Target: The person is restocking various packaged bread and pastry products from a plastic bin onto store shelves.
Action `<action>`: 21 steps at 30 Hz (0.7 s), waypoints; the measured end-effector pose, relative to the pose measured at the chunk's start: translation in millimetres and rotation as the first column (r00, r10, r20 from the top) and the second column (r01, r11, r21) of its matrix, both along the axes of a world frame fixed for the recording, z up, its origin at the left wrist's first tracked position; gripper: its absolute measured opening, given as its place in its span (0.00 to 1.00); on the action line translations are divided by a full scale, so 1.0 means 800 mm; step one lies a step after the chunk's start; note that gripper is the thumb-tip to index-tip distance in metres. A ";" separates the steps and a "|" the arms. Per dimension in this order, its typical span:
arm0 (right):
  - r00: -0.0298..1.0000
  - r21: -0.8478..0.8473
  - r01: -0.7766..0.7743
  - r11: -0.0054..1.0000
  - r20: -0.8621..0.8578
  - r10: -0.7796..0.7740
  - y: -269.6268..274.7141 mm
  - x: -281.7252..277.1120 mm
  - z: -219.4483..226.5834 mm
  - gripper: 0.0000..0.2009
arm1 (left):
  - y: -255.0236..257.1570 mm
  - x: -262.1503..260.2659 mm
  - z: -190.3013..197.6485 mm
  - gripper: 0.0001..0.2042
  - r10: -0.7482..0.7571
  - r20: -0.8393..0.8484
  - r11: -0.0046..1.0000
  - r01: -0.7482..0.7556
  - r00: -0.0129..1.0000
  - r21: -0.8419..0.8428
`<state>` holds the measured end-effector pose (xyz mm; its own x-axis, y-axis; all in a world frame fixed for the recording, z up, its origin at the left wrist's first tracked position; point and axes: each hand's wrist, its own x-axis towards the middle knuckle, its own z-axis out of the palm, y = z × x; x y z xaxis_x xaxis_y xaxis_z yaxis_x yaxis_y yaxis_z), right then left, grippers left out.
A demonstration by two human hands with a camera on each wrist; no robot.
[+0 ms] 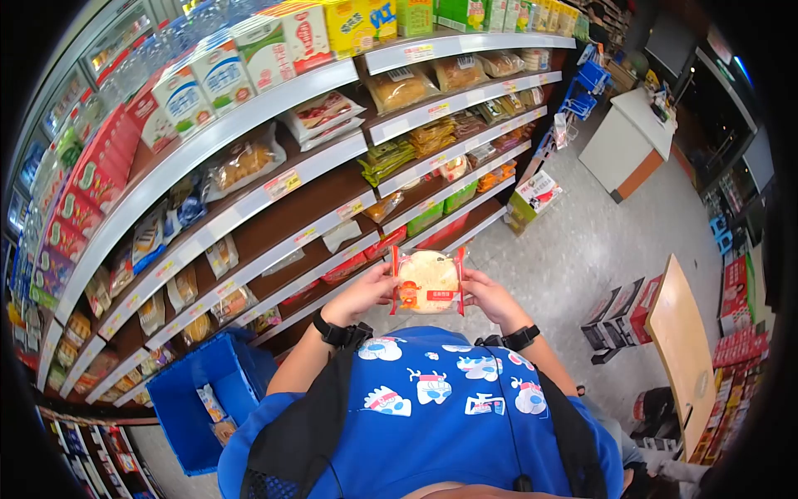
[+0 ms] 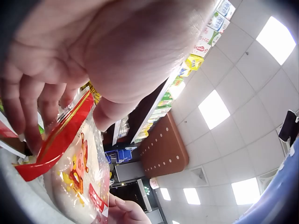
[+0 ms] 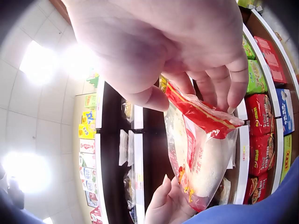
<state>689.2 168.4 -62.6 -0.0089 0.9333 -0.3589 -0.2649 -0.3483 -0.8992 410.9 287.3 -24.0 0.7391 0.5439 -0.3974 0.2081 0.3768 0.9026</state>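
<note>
White-edged shelves (image 1: 283, 103) were ranged to the left and ahead, with a blue basket (image 1: 233, 362) set low beside them. Between the left hand (image 1: 366, 295) and the right hand (image 1: 490, 298), a clear packet (image 1: 428, 283) of round, pale food was held, its seal-to-seal axis laid crosswise (neither hand was the nearer). Each red end seal (image 2: 65, 135) was pinched by the hand beside it.

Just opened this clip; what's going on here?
A person in a blue patterned top is holding a flat, red-ended food packet out in front of them. The left hand grips one end and the right hand the other. Store shelves of packaged goods stand ahead and to the left. A blue bin beside the person has small packages in it.
</note>
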 end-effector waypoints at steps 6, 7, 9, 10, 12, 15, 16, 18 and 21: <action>1.000 -0.136 -0.026 0.990 0.006 0.027 0.051 0.020 -0.018 0.20 | 0.028 0.008 -0.023 0.24 0.001 -0.065 0.993 -0.008 0.998 -0.120; 0.999 -0.136 -0.046 0.990 -0.001 0.046 0.064 0.022 -0.024 0.20 | 0.039 0.010 -0.032 0.24 0.007 -0.076 0.991 -0.017 0.997 -0.130; 0.996 -0.148 -0.086 0.985 -0.002 0.087 0.089 0.035 -0.039 0.20 | 0.056 0.021 -0.049 0.23 0.015 -0.065 0.992 -0.023 0.998 -0.121; 0.993 -0.165 -0.117 0.979 -0.036 0.112 0.094 0.034 -0.051 0.20 | 0.057 0.018 -0.054 0.23 0.035 -0.082 0.992 -0.045 0.996 -0.121; 0.987 -0.186 -0.157 0.970 -0.072 0.146 0.112 0.037 -0.067 0.20 | 0.062 0.017 -0.062 0.24 0.076 -0.067 0.986 -0.085 0.995 -0.146; 0.966 -0.230 -0.247 0.941 0.013 0.257 0.170 0.059 -0.078 0.20 | 0.082 0.038 -0.077 0.25 0.154 -0.062 0.968 -0.163 0.986 -0.193; 0.961 -0.240 -0.265 0.934 0.010 0.275 0.181 0.061 -0.070 0.19 | 0.085 0.040 -0.082 0.25 0.187 -0.040 0.958 -0.192 0.981 -0.214; 0.942 -0.241 -0.323 0.915 0.013 0.336 0.211 0.079 -0.066 0.19 | 0.100 0.058 -0.076 0.25 0.190 -0.027 0.967 -0.192 0.981 -0.169; 0.941 -0.249 -0.332 0.910 -0.017 0.338 0.259 0.120 -0.073 0.18 | 0.130 0.103 -0.102 0.25 0.269 -0.067 0.947 -0.277 0.961 -0.163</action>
<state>784.8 375.3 -120.6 -0.2932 0.7600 -0.5801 -0.0716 -0.6225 -0.7794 493.7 391.4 -106.0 0.5517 0.6442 -0.5297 0.1136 0.5711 0.8130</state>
